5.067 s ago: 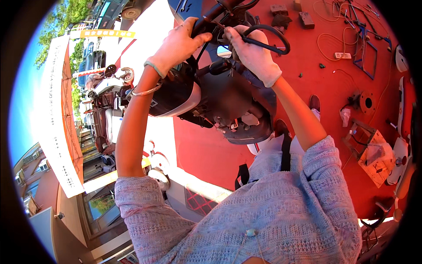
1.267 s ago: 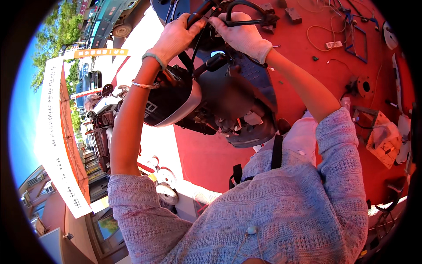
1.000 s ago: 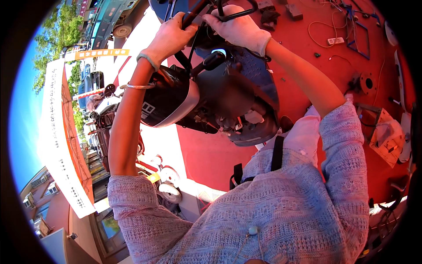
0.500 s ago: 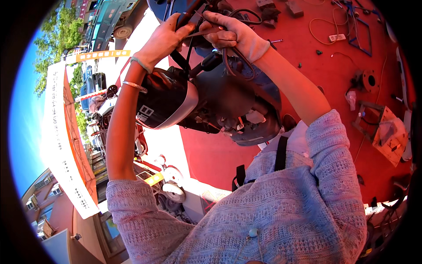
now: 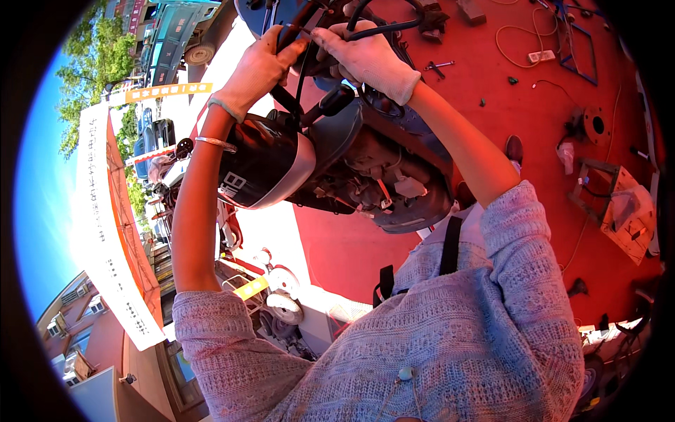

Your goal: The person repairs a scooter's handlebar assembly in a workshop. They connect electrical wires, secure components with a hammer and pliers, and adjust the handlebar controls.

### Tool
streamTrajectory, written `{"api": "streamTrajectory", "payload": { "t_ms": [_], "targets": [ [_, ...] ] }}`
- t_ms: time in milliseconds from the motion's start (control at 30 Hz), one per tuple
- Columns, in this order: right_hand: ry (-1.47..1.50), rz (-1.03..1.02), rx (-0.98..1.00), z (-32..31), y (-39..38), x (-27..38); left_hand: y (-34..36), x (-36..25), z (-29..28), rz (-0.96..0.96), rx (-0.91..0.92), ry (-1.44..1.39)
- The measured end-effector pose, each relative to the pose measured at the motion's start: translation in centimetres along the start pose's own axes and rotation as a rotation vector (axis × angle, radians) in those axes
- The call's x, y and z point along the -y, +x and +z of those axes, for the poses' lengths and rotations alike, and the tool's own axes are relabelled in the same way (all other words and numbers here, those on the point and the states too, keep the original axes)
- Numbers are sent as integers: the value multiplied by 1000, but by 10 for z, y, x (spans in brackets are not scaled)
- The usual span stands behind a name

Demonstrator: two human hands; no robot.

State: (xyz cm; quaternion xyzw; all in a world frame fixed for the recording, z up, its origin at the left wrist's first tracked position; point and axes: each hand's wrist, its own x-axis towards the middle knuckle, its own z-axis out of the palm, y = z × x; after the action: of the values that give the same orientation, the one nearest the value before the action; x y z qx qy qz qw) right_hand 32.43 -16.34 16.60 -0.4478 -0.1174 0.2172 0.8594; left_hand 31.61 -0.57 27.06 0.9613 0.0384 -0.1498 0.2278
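My left hand point(image 5: 256, 74), in a pale glove, is closed on the dark handlebar point(image 5: 302, 17) of a scooter at the top of the view. My right hand point(image 5: 369, 63), gloved too, is just right of it, fingers bent in at the bar on something small that I cannot make out. A black looped part point(image 5: 415, 15) arches over that hand. Below lie the black front panel with silver trim point(image 5: 249, 165) and the scooter's exposed lower body point(image 5: 408, 204), with wiring and fittings visible.
On the red floor point(image 5: 492, 105) at right are bricks point(image 5: 470, 10), a wrench point(image 5: 439, 67), a power strip point(image 5: 540, 56), a blue metal frame point(image 5: 583, 49) and a wooden crate point(image 5: 612, 232). A white banner point(image 5: 112, 211), parked scooters point(image 5: 169, 176) and a truck point(image 5: 169, 42) stand at left.
Both hands stay at the handlebar and have shifted slightly left. The right hand turned to show curled fingers half a second ago and now shows its back again, with the black loop raised above it.
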Motion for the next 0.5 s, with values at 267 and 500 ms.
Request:
{"api": "streamTrajectory", "payload": {
  "t_ms": [267,500],
  "targets": [
    [-134,-106,-6,-1,8,-7,-1,-3,0,11,-2,20],
    [-669,-230,-310,15,4,-2,1,2,1,54,-34,53]
  ]
}}
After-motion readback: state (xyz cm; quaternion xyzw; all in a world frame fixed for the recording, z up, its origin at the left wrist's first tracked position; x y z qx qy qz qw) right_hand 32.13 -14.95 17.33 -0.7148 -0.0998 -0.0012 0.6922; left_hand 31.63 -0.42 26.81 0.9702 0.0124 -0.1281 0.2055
